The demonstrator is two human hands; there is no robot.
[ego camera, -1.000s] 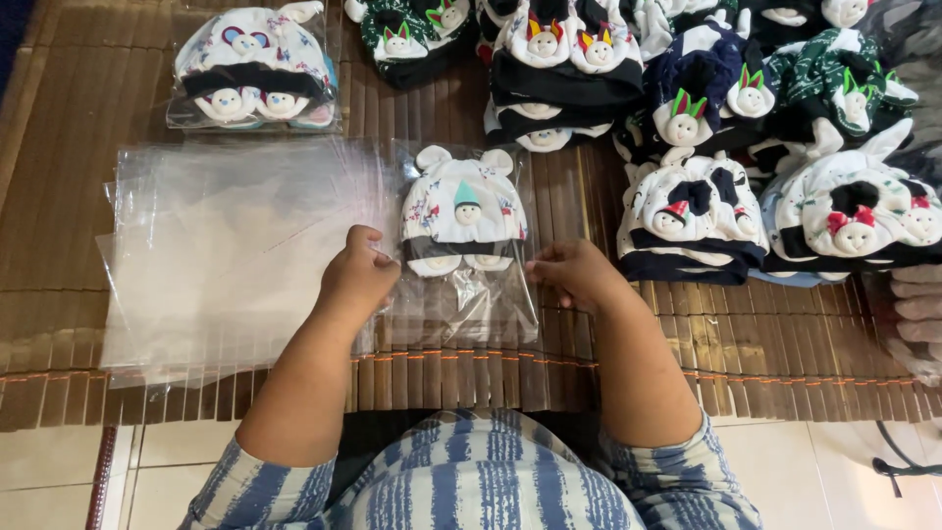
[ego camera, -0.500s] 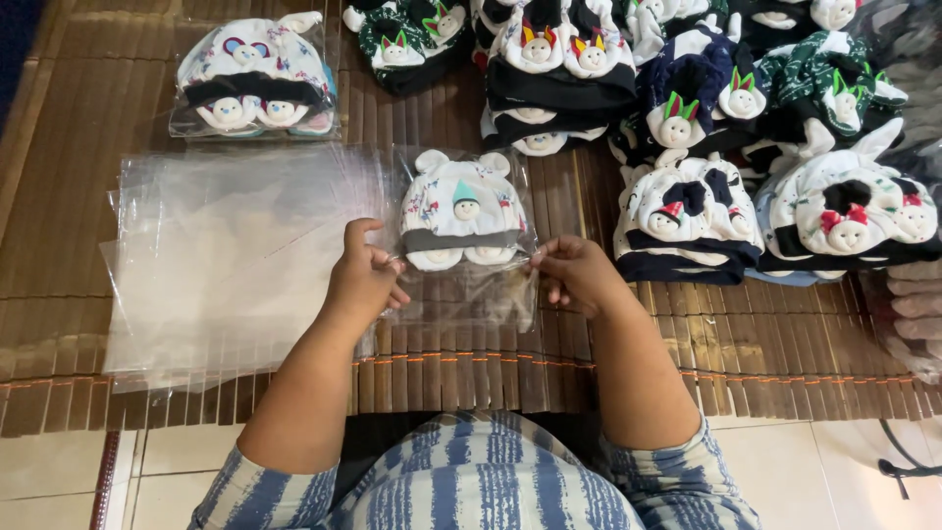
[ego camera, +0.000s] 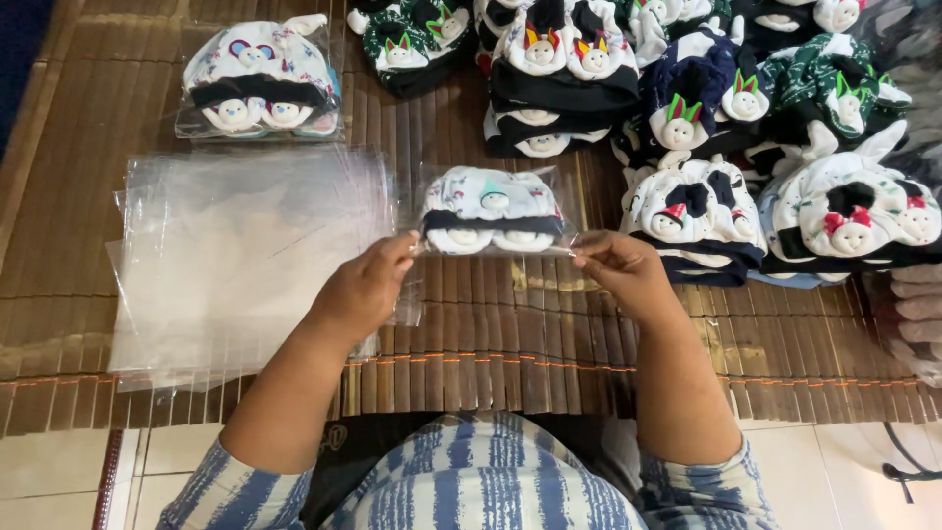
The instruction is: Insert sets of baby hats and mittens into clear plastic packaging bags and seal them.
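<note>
While both hands (ego camera: 368,290) pinch, clear bag (ego camera: 496,245) holds hat (ego camera: 491,208)

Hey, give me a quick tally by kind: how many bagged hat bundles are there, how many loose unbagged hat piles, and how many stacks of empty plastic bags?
Folded baby hats sealed in a clear plastic bag: 2, one pinched between the left hand and right hand, one at far left
Loose piles of unbagged patterned hats: about 7, edges overlap
Stack of empty clear plastic bags: 1
Total: about 10

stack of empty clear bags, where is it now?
Head view, left of centre: the stack of clear bags lies on the bamboo mat, beside the left hand, below a bagged hat.
</note>
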